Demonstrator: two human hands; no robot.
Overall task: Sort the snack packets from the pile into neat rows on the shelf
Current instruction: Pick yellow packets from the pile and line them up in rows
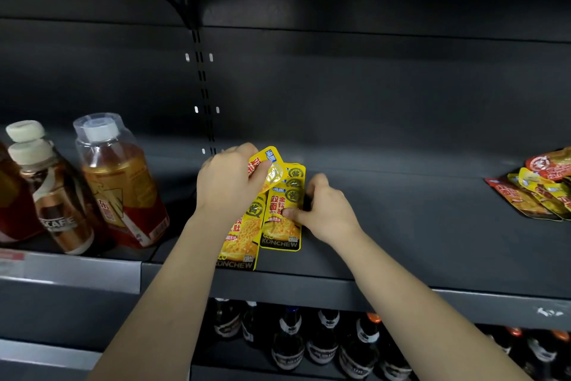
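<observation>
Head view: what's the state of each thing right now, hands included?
Left hand: grips raised packet, tilted above the row.
Right hand: pinches flat packet, lying on shelf.
Front packet: flat, partly covered, at shelf edge.
Pile: loose heap, far right, unsorted.
Drink bottles: upright, capped.

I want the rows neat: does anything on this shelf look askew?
Yes. The left yellow packet sits further forward than the right yellow packet, reaching the shelf front edge. The pile at far right lies jumbled.
</observation>
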